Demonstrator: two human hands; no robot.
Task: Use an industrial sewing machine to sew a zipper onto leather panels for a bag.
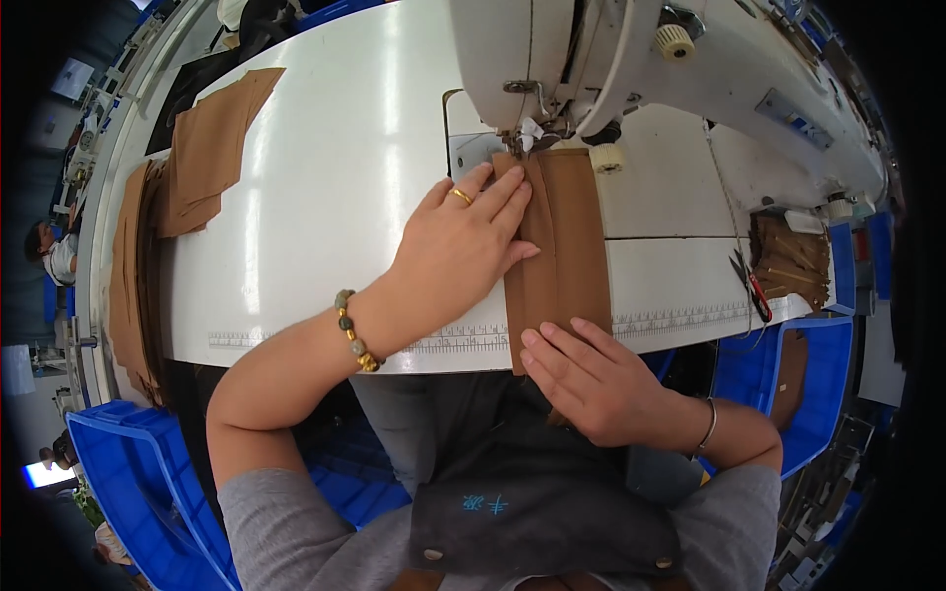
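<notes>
Hands flat and open, left hand (458,246), right hand (591,379), pressing brown fabric strip (567,246), sewing machine (631,59)

Both hands (463,246) (581,379) press brown fabric (564,246) (sewing machine (631,59) behind).

Under my left hand (461,246) and right hand (591,379) I'm feeling the brown strip (557,246): matt woven cloth, smooth, creased lengthwise. The table top (325,197) is looking glossy white laminate, throwing back the light. The sewing machine (690,59) at the far side is showing smooth painted metal. The bin (138,473) at near left is looking like shiny blue plastic.
</notes>
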